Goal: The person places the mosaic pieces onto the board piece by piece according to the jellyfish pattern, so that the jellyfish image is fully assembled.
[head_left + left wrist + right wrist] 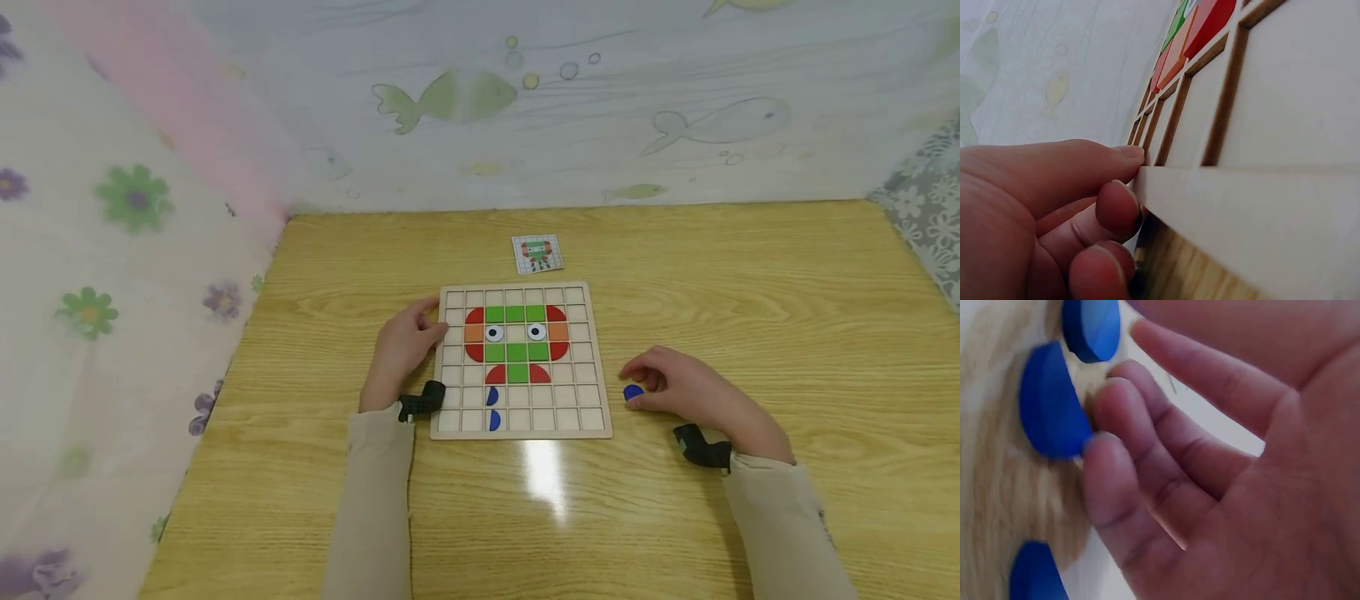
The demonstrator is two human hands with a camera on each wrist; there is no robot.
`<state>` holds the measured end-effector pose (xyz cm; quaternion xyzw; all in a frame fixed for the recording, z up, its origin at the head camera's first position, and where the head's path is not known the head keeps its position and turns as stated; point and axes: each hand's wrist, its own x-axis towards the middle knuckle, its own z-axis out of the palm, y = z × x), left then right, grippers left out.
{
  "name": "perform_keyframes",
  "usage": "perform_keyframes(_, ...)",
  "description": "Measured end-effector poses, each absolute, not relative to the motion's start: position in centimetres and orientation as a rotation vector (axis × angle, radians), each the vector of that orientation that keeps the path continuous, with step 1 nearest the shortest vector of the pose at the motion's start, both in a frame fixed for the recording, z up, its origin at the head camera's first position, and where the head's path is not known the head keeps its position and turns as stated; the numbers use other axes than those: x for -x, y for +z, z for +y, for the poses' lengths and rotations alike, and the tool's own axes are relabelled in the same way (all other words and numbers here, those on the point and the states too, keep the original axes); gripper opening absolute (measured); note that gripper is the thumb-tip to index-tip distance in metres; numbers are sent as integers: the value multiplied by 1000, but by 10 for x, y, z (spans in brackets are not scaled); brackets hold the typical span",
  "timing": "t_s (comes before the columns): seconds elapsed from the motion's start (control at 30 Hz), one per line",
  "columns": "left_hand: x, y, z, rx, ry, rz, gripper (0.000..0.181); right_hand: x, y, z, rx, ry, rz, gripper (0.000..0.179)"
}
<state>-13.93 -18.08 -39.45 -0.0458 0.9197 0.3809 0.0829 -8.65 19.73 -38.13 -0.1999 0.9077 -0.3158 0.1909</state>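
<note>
At the left side of a wooden grid board, my left hand holds the edge, its thumb on the rim and fingers below. The board bears green squares, red rounded pieces, orange squares and two eye pieces. Two blue half-round pieces lie in one column near the bottom. Right of the board, my right hand has a blue half-round piece between thumb and fingers. Under that hand, more blue half-round pieces show close to the fingertips in the right wrist view.
Behind the board lies a small picture card with a similar figure on a grid. The wooden table meets a wall with painted fish at the back, and a flowered wall on the left.
</note>
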Motion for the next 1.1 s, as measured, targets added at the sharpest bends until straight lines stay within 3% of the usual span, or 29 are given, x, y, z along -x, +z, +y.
perform_keyframes(0.27, 139, -396, -181, 140, 1119, 2734, 48, 85, -380, 201, 550, -820, 2520, 18)
perform_keyframes(0.63, 140, -393, -180, 127, 1108, 2751, 48, 86, -373, 201, 533, -818, 2570, 22)
perform_keyframes(1.1, 139, -392, -180, 138, 1126, 2745, 47, 88, -383, 201, 484, -870, 2602, 11)
